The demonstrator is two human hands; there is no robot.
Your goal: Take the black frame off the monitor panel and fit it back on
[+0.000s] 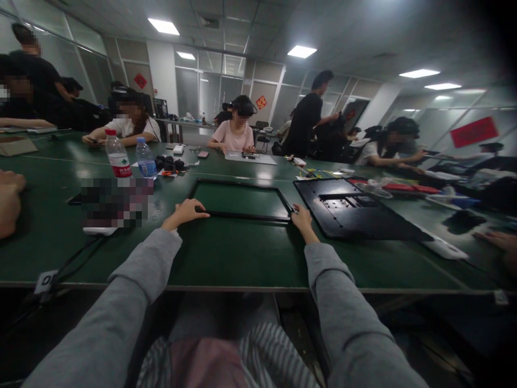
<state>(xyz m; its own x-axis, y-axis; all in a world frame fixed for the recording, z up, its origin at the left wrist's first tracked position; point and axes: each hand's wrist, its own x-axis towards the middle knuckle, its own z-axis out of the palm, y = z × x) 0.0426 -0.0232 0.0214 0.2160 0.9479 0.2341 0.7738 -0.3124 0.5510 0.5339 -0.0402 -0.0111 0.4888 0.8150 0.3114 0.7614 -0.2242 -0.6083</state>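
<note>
Head view: the black frame (246, 216) is on the tabletop (242, 264), directly before the person. The left hand (189, 214) grasps its near left corner and the right hand (301, 217) its near right, presumably to keep the thin frame steady and evenly supported. The dark panel (343, 222) lies beside the right hand. Fingers hide both near corners; whether the near bar touches the tabletop cannot be determined. Pixelation obscures an item at left.
</note>
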